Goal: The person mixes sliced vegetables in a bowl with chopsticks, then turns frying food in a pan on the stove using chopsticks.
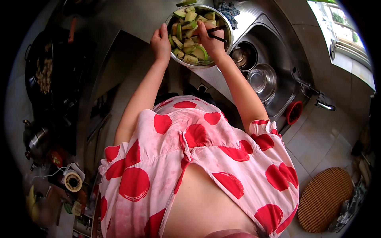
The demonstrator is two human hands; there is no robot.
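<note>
1. A steel-rimmed bowl (pixel 194 66) is taken as landmark. It is seen in front of the person, at the edge of the counter (pixel 145 18); whether its base is supported by the counter cannot be told.
2. The bowl is well filled with cut vegetable pieces (pixel 190 24), pale-fleshed and green-skinned.
3. Left hand (pixel 160 45): fingers curled, the bowl being gripped at its left rim. Any fingers beneath are hidden.
4. Right hand (pixel 213 44): placed over the right half of the bowl's contents. Dark chopsticks (pixel 216 37) are pinched in the fingers; whether a piece is caught by their tips cannot be told.
5. A blue cloth (pixel 229 14) is noted just beyond the bowl, to its right.
6. To the right of the bowl, a metal sink (pixel 283 73) is occupied by a dark pot (pixel 245 56) and a clear bowl (pixel 262 82), set side by side.
7. Well left of the bowl, a black wok (pixel 32 67) is observed, small light-brown pieces (pixel 43 75) being contained in it.
8. A pink garment with red spots (pixel 196 135) is worn, seen on the near side of the bowl.
</note>
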